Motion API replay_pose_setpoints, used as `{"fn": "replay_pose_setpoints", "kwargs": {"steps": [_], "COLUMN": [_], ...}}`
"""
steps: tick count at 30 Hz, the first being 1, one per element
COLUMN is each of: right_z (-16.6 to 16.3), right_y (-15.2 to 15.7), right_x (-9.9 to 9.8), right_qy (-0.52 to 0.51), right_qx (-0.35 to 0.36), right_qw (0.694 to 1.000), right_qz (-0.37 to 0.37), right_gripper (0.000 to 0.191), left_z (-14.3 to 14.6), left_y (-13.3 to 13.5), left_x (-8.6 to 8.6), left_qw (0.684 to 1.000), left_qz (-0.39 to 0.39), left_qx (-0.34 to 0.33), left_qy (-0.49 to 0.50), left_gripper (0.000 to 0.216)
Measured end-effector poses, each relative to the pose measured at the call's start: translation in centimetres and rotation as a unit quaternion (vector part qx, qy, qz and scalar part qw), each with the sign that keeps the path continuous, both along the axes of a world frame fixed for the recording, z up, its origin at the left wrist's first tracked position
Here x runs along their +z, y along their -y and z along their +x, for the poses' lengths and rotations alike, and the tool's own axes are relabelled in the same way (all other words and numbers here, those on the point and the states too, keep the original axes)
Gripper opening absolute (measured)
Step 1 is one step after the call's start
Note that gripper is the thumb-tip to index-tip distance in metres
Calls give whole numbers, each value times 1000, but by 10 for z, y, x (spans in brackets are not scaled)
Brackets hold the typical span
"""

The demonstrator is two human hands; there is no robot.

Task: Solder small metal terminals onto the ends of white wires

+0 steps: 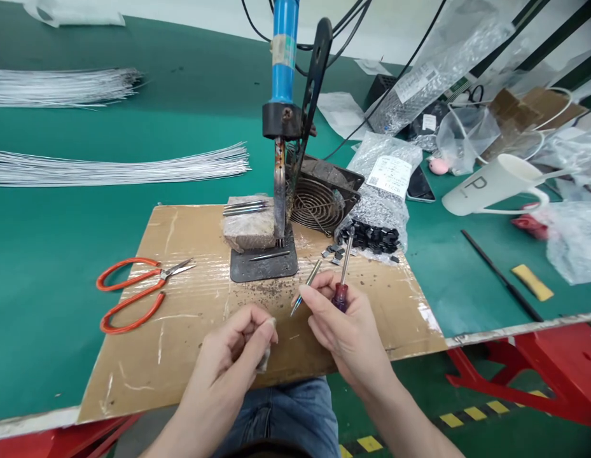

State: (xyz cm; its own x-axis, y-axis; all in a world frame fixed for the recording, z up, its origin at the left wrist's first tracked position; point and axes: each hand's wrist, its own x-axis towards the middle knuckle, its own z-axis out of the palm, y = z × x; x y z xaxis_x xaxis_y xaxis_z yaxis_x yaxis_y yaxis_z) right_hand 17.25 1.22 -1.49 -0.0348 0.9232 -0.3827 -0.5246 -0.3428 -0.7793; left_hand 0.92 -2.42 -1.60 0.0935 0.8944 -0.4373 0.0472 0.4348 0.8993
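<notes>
My right hand (345,318) pinches a thin, pointed metal rod (306,287) between thumb and fingers. A screwdriver (340,295) with a dark red handle is tucked in the same hand, its shaft pointing up and away. My left hand (238,346) is closed on a small greyish scrap (264,359), perhaps cloth; the fingers hide most of it. Beyond both hands, a blue-handled soldering iron (283,76) hangs tip-down over a dark metal plate (264,267). One similar rod (269,256) lies on that plate. Several more rods (245,208) rest on a worn block (250,234).
Orange-handled scissors (156,280) lie open on the cardboard (180,343) at left. Behind are two bundles of white wires (133,172). A small fan (319,203), a bag of black parts (376,236), a white mug (495,184) and a black stick (502,277) are at right.
</notes>
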Motion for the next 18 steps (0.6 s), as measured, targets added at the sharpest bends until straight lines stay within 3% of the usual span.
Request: {"fn": "replay_pose_setpoints", "kwargs": {"steps": [7, 13, 16, 18], "right_z": [0, 1, 1, 0], "right_y": [1, 2, 1, 0], "right_x": [-2, -4, -3, -4], "right_qy": [-22, -39, -43, -53], "right_qx": [6, 17, 20, 28], "right_qw": [1000, 999, 999, 998], "right_qz": [4, 6, 6, 17], "right_gripper": [33, 29, 25, 23], "left_z": [-1, 0, -3, -6], "left_y": [-1, -3, -2, -2], "left_x": [-4, -11, -10, -7], "left_qw": [999, 992, 997, 998], "left_qz": [-8, 104, 66, 17], "left_qx": [-37, -43, -32, -50], "left_qy": [1, -65, -16, 41], "left_gripper": [38, 49, 24, 30]}}
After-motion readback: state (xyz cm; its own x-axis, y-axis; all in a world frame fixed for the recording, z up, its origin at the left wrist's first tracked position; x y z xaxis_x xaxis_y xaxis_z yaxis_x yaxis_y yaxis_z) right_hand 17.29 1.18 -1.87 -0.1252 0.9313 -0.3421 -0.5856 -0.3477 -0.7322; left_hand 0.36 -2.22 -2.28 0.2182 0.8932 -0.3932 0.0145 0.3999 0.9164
